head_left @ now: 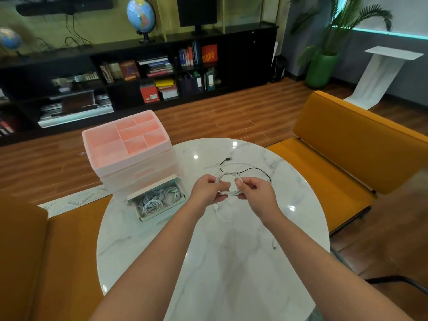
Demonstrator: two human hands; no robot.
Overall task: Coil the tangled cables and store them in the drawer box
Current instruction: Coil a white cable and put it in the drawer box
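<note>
Two hands over one round marble worktop. One pink drawer box far left of the fingers, top tray split into several compartments, clear drawers below. One open drawer just left of the left fingers, holding a few white coils, exact count unclear.

Left hand curled, fingers pinching the left side of a white coil. Right hand curled too, fingers gripping the right side of the same coil. Several loops, roughly round, held between both sets of fingers, above the worktop. Loose tail hanging below the fingers, ending in a small white plug, curling onto the marble.

One black cable beyond the fingers, lying loose on the worktop, USB plug at its far end, one stretch passing behind the coil. One small white plug near the right edge, well right of and nearer than the fingers.

Two orange seats: one at left, one at right. Dark bookshelf across the back with two globes, a monitor, books. One potted palm far right.
</note>
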